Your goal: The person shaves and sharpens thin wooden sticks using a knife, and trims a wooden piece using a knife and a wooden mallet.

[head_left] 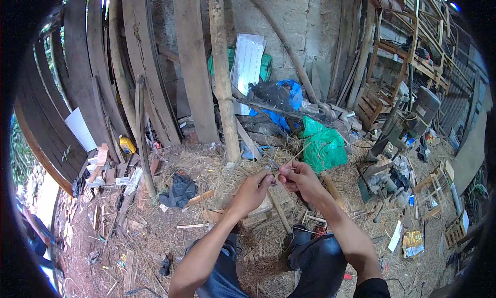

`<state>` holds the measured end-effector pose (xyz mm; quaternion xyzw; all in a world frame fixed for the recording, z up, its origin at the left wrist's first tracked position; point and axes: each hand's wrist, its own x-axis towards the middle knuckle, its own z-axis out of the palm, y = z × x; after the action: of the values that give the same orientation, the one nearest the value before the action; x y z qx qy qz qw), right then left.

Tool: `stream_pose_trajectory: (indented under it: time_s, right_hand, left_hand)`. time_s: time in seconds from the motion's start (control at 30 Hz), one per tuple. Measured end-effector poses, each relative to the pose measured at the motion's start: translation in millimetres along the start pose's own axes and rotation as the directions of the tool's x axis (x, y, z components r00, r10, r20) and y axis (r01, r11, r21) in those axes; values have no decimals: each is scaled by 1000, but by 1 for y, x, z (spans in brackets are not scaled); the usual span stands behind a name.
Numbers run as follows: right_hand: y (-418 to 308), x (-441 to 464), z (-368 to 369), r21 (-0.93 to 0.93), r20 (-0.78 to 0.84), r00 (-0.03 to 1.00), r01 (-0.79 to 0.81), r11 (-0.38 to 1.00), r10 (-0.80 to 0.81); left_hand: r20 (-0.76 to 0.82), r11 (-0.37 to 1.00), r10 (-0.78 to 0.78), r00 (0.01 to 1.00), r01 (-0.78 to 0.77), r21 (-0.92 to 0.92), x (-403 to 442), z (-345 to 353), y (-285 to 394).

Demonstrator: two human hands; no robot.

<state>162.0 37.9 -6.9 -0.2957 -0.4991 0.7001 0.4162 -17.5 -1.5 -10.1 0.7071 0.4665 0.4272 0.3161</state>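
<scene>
My left hand (254, 188) and my right hand (298, 178) meet in front of me above my knees, their fingertips nearly touching. Thumb and fingers of each are pinched together. Something small and thin seems to sit between the fingertips, but it is too fine to name. Below the hands, a narrow wooden strip (279, 213) slants over short boards on the straw-strewn ground. Just beyond the right hand lies a green plastic bag (323, 149).
A wooden post (223, 76) stands ahead, with planks (194, 65) leaning left of it. Black cloth (179, 190) and a yellow bottle (127, 144) are at left. At right are a machine (398, 138) and a small wooden frame (431, 194). Wood scraps litter the floor.
</scene>
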Motion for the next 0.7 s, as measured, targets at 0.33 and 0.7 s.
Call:
stream_pose_trajectory:
  time_s: [0.33, 0.7]
  right_hand:
    - [-9, 1, -10, -118, -108, 994, -8, 993, -5]
    - [-12, 5, -28, -145, -130, 990, -75, 987, 56]
  left_hand:
    - [-68, 992, 40, 997, -31, 124, -1, 7, 10]
    - [-51, 914, -9, 999, 29, 404, -7, 11, 22]
